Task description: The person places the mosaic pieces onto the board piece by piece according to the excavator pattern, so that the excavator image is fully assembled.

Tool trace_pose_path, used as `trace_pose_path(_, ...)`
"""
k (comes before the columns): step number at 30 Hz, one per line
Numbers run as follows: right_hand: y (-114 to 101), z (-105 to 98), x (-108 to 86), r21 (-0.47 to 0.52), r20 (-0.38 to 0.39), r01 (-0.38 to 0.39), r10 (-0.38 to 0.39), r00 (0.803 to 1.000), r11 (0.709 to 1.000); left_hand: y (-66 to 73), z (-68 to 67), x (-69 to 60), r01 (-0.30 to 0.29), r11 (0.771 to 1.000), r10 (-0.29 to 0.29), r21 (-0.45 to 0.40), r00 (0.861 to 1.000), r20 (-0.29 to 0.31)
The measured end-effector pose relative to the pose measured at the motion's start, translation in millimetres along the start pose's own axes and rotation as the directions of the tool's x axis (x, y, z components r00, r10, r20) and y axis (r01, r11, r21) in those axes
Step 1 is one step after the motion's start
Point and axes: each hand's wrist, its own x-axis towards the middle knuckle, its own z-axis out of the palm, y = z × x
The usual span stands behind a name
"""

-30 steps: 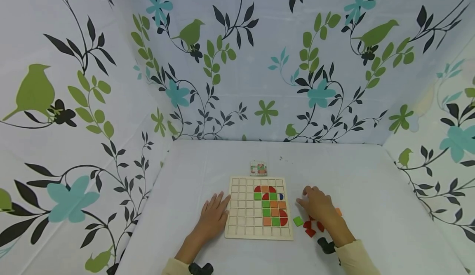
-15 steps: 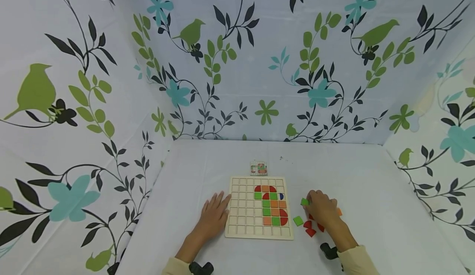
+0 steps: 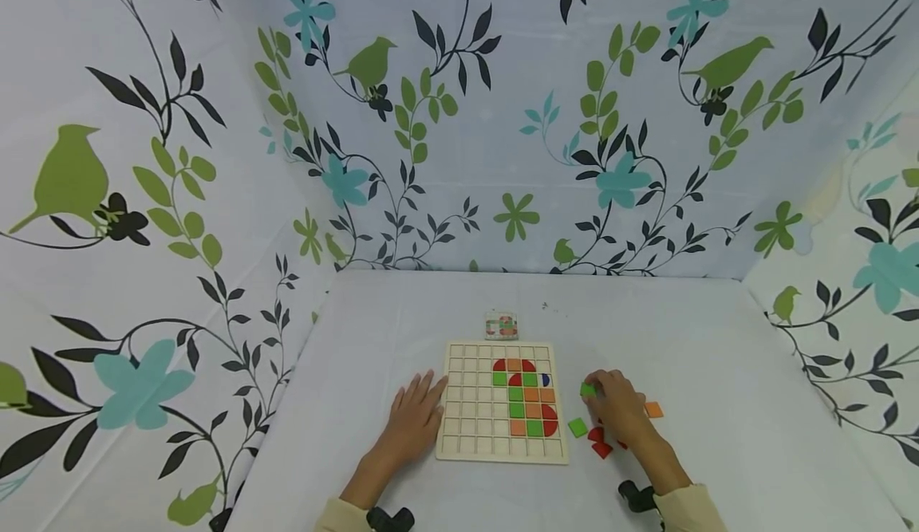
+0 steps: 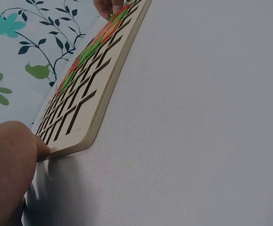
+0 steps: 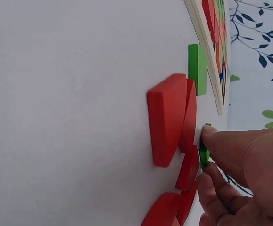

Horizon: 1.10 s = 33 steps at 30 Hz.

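Note:
A square wooden grid board (image 3: 470, 440) lies on the table, with red, orange, green and blue pieces in its right half. My left hand (image 3: 409, 428) lies flat along the board's left edge, fingers extended; in the left wrist view its fingertips touch the board (image 4: 86, 134). Right of the board, my right hand (image 3: 619, 406) pinches a small green piece (image 3: 588, 390) between thumb and fingers. The right wrist view shows this green piece (image 5: 204, 153) in the pinch of the hand (image 5: 249, 174).
A green square (image 3: 577, 427) lies between the board and my right hand. Several red pieces (image 3: 601, 450) are close below that hand, and an orange square (image 3: 653, 410) sits to its right. A small patterned card (image 3: 501, 326) is behind the board.
My right hand came down over the loose pieces and now pinches a green piece, having shifted slightly left. The orange square is more exposed. My left hand has stayed put.

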Motion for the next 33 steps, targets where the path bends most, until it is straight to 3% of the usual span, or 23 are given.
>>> trace_pose_path(14, -8.5, 8.7, 19.7, 0.021, -0.012, 0.020, -0.020, 1.000, 1.000, 1.6, 0.4, -0.2, 0.008, 1.000, -0.008, -0.016, 1.000, -0.005)
trace_pose_path(19, -23.3, 13.6, 26.1, 0.015, -0.029, 0.035, -0.035, 0.999, 0.999, 1.3, 0.1, -0.6, 0.008, 1.000, -0.008, -0.009, 1.000, -0.004)
trace_pose_path(27, -72.6, 30.6, 27.0, 0.008, -0.009, 0.203, -0.203, 0.979, 0.979, 1.3, 0.1, -2.2, -0.003, 1.000, 0.003, -0.011, 1.000, -0.013)
trace_pose_path(33, -96.3, 48.6, 24.6, 0.031, 0.048, 0.354, -0.355, 0.934, 0.935, 2.4, -0.8, -0.7, 0.003, 1.000, -0.003, -0.011, 1.000, -0.010)
